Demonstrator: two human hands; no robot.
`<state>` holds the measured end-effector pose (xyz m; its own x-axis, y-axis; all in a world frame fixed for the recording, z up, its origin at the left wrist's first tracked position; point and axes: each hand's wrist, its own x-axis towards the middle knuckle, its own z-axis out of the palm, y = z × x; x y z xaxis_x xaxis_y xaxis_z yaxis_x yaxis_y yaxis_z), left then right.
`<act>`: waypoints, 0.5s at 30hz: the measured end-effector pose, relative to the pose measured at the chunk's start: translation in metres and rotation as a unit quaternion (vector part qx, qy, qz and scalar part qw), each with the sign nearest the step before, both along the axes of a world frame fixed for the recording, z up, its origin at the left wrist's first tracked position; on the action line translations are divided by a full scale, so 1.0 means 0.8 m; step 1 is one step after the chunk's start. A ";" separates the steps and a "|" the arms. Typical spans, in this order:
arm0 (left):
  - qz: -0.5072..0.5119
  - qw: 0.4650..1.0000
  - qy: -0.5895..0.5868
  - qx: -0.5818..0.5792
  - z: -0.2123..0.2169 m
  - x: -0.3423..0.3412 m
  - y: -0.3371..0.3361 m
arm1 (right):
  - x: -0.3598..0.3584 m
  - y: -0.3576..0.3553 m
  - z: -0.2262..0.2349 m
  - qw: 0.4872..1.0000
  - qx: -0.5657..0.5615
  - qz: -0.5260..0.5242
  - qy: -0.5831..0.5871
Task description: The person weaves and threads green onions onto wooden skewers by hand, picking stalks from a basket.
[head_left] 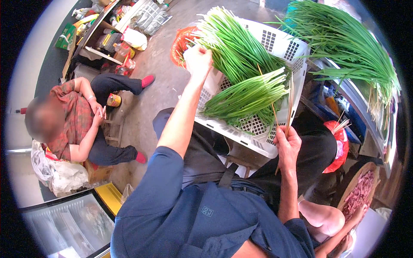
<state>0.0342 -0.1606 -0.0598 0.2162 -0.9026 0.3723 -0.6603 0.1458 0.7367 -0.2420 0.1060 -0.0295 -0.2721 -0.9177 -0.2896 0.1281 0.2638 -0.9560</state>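
A white perforated plastic crate (258, 142) rests tilted on my lap, holding bunches of long green chives (245, 96). My left hand (198, 60) reaches to the crate's far left edge and grips its rim beside the upper chive bunch (232, 43). My right hand (287, 144) is at the crate's near right corner, shut on thin bamboo skewers (289, 105) that stand upright against the crate wall.
A larger heap of chives (348, 43) lies on a counter at right. A seated person (73, 120) in a plaid shirt is at left on the concrete floor. A red bag (340, 146), a board of chopped meat (359, 195) and another person's arm are at lower right.
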 end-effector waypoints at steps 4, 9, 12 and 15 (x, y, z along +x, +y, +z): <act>0.077 0.992 0.083 -0.057 -0.015 -0.004 0.029 | -0.001 0.002 -0.012 1.000 -0.011 -0.012 -0.004; 0.105 0.989 0.099 -0.031 0.008 -0.011 0.057 | -0.006 0.000 -0.002 1.000 0.001 0.007 0.010; 0.130 0.990 0.040 -0.036 0.016 -0.017 0.071 | -0.004 -0.001 -0.003 1.000 -0.004 0.007 0.002; 0.144 0.989 0.015 -0.007 0.017 -0.022 0.074 | -0.003 0.001 -0.005 1.000 -0.011 0.004 -0.004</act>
<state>0.0165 -0.1018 -0.0466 0.4748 -0.7969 0.3734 -0.6537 -0.0352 0.7560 -0.2445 0.1067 -0.0337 -0.2617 -0.9260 -0.2721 0.1342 0.2443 -0.9604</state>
